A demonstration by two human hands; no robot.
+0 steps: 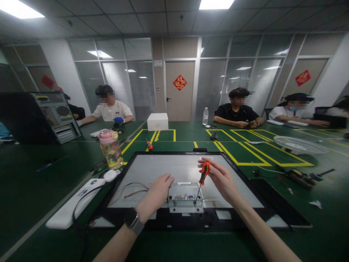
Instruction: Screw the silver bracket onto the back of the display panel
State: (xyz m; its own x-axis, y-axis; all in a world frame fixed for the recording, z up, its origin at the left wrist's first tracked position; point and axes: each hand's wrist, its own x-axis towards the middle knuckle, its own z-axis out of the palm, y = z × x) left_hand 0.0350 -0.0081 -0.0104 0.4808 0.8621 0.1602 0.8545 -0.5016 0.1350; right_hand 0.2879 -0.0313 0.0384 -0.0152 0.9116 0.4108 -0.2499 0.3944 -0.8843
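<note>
A dismantled display panel (174,169) with a black frame lies flat on the table before me. On its near half stands a metal bracket (186,210) carrying a row of connector ports. My left hand (159,189), with a watch on the wrist, holds the bracket's left side; its fingertips are partly hidden. My right hand (220,176) grips an orange-and-black screwdriver (204,174) from above. The screwdriver points down, its tip at the right end of the port row. Thin cables (131,187) lie on the panel to the left of my left hand.
Left of the panel are a white power strip (73,205) and a pink-lidded bottle (111,151). A computer case (51,114) stands at far left, a white box (157,122) farther back. Right lie a black panel (278,200) and a circuit board (300,178). Several people sit opposite.
</note>
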